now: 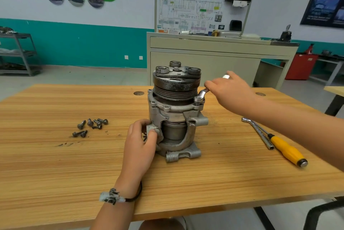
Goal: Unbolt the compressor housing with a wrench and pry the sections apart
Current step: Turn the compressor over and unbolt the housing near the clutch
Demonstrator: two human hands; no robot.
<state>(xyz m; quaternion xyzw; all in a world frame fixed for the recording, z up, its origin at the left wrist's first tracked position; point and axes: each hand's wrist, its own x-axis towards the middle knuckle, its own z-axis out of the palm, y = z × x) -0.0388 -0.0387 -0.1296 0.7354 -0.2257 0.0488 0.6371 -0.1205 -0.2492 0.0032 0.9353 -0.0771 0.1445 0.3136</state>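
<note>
Left forearm: enters from the near edge and runs up toward the compressor, with a dark cord bracelet (121, 197) at the wrist.
Left hand (138, 145): palm down, fingers curled round a lug on the near-left side of the housing, thumb pressed on the lug's face; it grips the body.
Compressor (176, 114): stands upright at the middle of the table (55, 164), pulley end up, with a cutaway window in the near wall showing the inner cylinder.
Right arm: reaches in from the right edge, angled up and left across the far side of the table.
Right hand (228, 92): closed on the handle of the wrench, knuckles up, the handle's end poking out past the fingers.
Wrench (202, 94): ring end sits on a bolt at the upper right flange of the housing.
Bolts (91, 127): loose cluster lying on the table well left of the compressor.
Screwdriver (286, 148): yellow handle, lying right of the compressor.
Socket wrench (257, 131): just beside the screwdriver, crossing its shaft.
</note>
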